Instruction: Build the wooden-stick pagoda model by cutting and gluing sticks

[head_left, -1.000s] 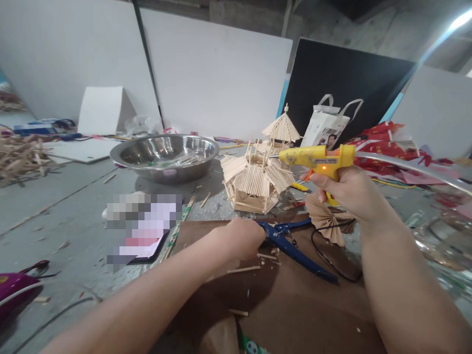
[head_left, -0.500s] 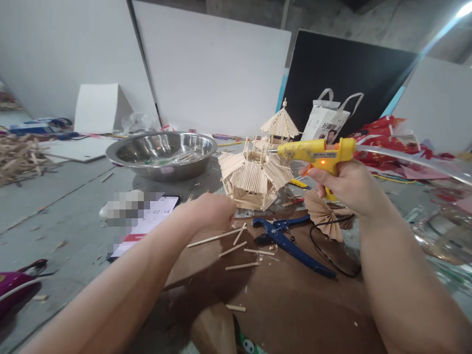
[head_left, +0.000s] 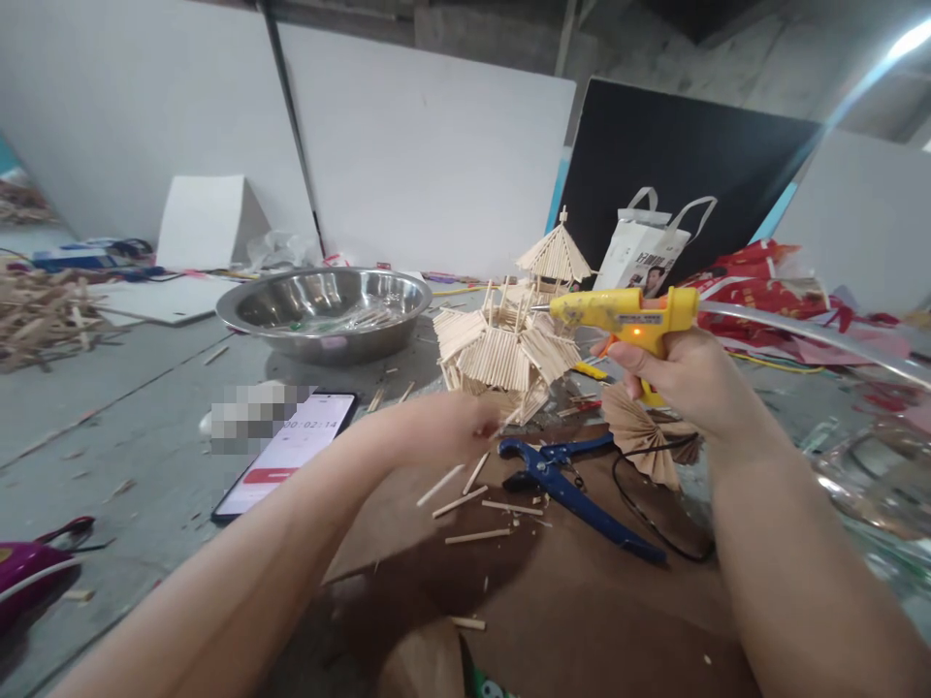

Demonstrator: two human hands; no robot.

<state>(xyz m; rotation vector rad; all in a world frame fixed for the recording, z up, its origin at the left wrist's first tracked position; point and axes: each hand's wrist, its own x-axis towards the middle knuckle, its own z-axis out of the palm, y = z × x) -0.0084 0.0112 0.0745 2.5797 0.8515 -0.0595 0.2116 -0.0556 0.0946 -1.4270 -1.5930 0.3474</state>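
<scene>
My right hand [head_left: 688,373] is closed around the handle of a yellow hot glue gun [head_left: 618,312], fingers near its orange trigger. Its lamp glows orange, and its nozzle points left, level with the top of a small stick-built pavilion [head_left: 501,349]. My left hand [head_left: 465,429] is in front of the pavilion, closed on a thin wooden stick [head_left: 441,486] that slants up to the right; the fingers hide its middle. Several short sticks [head_left: 478,536] lie below this hand on a brown sheet [head_left: 582,620]. Blue cutting pliers [head_left: 574,490] rest between my hands.
A metal basin [head_left: 327,310] stands behind my left arm, with a phone [head_left: 291,456] showing a timer nearer. Further right are a folded paper fan [head_left: 640,436], a black cord, a white bag [head_left: 644,252] and red packaging [head_left: 756,281]. A pile of sticks [head_left: 48,315] lies far left.
My left hand has moved right and lifted the long stick, which lay flat and now slants. The glue gun stays nearly in place beside the pavilion; the view has shifted slightly.
</scene>
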